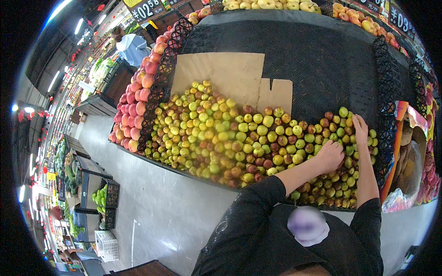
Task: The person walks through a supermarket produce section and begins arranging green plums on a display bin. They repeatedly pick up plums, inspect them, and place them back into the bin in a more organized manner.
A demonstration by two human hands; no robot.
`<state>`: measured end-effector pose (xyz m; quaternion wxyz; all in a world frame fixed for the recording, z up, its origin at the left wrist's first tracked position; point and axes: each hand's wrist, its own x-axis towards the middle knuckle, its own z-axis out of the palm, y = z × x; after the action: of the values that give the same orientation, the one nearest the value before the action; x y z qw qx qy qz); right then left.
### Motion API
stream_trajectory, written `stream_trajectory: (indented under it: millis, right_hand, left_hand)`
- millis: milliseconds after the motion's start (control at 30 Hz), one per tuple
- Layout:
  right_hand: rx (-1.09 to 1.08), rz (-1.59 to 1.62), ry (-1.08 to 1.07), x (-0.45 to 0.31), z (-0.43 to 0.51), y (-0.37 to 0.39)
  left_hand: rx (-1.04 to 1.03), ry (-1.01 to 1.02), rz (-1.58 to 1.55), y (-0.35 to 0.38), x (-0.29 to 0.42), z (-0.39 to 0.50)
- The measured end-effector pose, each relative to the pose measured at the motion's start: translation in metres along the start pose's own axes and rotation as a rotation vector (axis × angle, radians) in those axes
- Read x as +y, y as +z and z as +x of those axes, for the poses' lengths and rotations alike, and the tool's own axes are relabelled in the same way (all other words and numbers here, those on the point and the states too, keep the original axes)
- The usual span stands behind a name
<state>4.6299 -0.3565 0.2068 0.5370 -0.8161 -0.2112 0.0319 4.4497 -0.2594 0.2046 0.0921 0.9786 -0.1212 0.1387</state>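
Observation:
Green and reddish-brown jujubes lie heaped on a black-lined display stand. My left hand rests low on the pile's right part, its fingers bent down among the fruit; whether it grips one is hidden. Farther right, my right hand reaches to the pile's upper right edge, its fingers against the jujubes there; what lies under them cannot be seen. A flat piece of brown cardboard lies on the lining behind the heap, with a smaller notched piece beside it.
Black plastic lattice dividers separate the jujubes from stacked red apples at the left. An open cardboard box with a clear plastic bag stands at the right. Yellowish fruit lines the back. A person in light blue is at the upper left.

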Motion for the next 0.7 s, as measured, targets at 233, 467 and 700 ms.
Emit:
stream_trajectory:
  millis: [233,467,700]
  right_hand:
    - [-0.037,0.812,0.383,-0.001,-0.003,0.012]
    - [0.024,1.068,0.344,-0.007,-0.025,0.034]
    - [0.044,1.038,0.346,-0.037,-0.034,0.052]
  left_hand:
    - [0.13,0.088,-0.057,-0.01,-0.017,-0.03]
    - [0.106,0.154,0.028,-0.02,-0.036,-0.053]
    - [0.059,0.146,0.021,-0.032,-0.045,-0.07]
